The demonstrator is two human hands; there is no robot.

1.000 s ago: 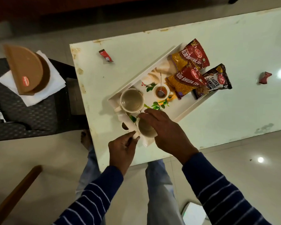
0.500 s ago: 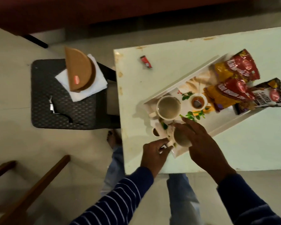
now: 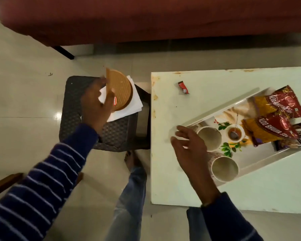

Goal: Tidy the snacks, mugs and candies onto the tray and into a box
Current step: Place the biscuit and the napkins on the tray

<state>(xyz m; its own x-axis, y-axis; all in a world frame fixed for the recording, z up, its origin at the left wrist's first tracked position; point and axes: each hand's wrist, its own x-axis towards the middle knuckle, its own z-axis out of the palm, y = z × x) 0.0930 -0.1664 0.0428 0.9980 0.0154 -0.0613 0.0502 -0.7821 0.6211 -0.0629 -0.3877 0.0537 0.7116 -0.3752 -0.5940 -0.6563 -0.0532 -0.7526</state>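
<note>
Pale tiled floor; white table (image 3: 215, 193) beside dark woven stool (image 3: 73, 122). Left hand (image 3: 96, 105) grips round brown box (image 3: 119, 92) on the stool. Right hand (image 3: 188, 148) spread, empty, over white tray (image 3: 221, 108). Red candy wrapper (image 3: 183, 87) loose on table. Advice: steady lid, fetch candy.
</note>
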